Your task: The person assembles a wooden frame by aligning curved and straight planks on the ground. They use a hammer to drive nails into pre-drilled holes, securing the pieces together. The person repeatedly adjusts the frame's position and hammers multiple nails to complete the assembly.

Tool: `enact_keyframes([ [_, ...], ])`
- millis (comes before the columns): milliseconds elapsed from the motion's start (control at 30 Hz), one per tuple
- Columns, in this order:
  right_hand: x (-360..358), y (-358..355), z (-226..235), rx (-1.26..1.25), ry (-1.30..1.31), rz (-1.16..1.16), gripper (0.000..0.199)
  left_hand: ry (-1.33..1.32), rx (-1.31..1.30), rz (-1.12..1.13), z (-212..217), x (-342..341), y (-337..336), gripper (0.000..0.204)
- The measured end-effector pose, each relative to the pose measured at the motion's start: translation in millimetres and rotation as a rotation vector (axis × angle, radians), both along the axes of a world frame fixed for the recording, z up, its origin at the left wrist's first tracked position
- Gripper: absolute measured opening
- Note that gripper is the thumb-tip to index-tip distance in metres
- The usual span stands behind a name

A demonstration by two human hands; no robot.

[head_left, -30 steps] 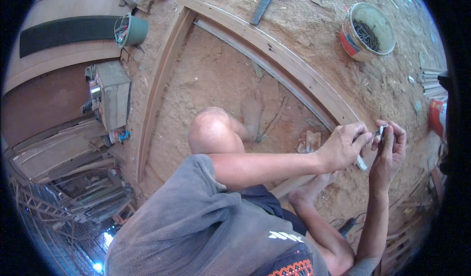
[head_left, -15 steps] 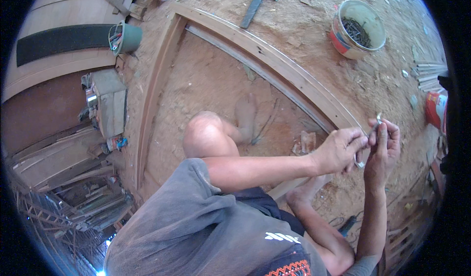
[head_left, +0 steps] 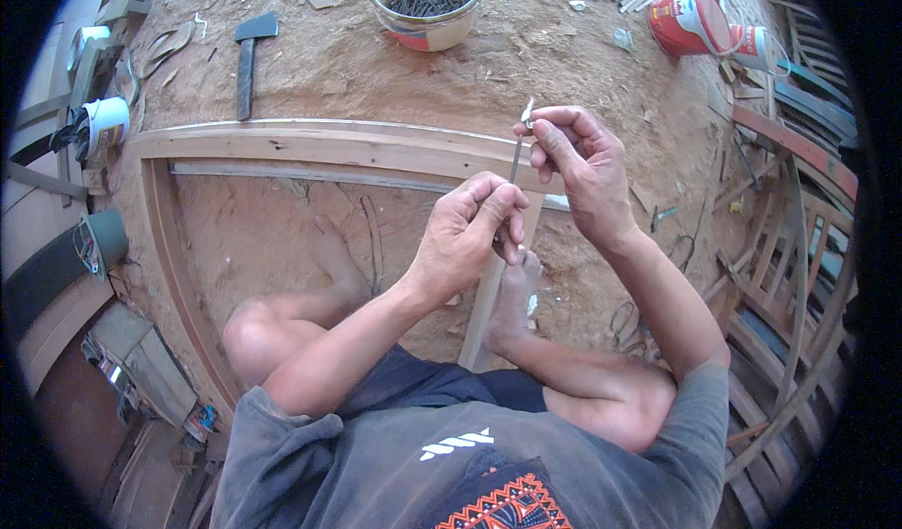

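A thin grey rod (head_left: 516,163) stands steeply between my two hands, above the corner of a wooden frame (head_left: 329,148). My left hand (head_left: 467,228) is closed round its lower part, thumb on top. At the upper end, my right hand (head_left: 584,167) pinches a small whitish strip (head_left: 528,111) between thumb and fingers, right at the rod's tip. Whether the strip is wrapped on the rod or only touches it, I cannot tell. The rod's lower end is hidden in my left fingers. The frame lies flat on the ground around my bent leg.
Beyond the frame lie a hatchet-like hammer (head_left: 247,69) and a bucket of dark nails (head_left: 427,36). Red and white pails (head_left: 691,23) stand at the far right, near wooden slats (head_left: 780,285). More buckets (head_left: 105,123) and a wooden box (head_left: 141,350) are at left.
My view has swung round, so the frame and bucket appear further left. My hands have moved apart, with the right one higher, and the rod between them now shows.
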State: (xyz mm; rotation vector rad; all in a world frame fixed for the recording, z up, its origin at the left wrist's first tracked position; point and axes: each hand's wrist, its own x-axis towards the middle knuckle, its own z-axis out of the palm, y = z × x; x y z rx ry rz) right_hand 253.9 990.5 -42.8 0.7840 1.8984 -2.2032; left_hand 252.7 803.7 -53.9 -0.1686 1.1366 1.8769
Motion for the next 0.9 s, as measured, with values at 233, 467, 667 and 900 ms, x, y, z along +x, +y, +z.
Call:
enact_keyframes([
  [233,3.9,7.1,4.7,0.160,0.030,0.142,0.012,0.059,-0.067,-0.015,-0.1,-5.3,-0.4,0.026],
  [467,2.9,-2.5,5.5,0.244,0.101,0.111,0.011,0.069,-0.060,-0.052,3.3,-2.5,3.1,0.028],
  [667,3.3,-2.1,0.9,0.156,0.119,0.131,0.011,-0.042,-0.007,-0.084,2.8,-4.0,-2.3,0.032],
  [900,5.0,-6.9,-4.5,0.080,0.038,0.086,0.007,-0.054,-0.001,-0.121,3.1,-7.9,-5.3,0.032],
])
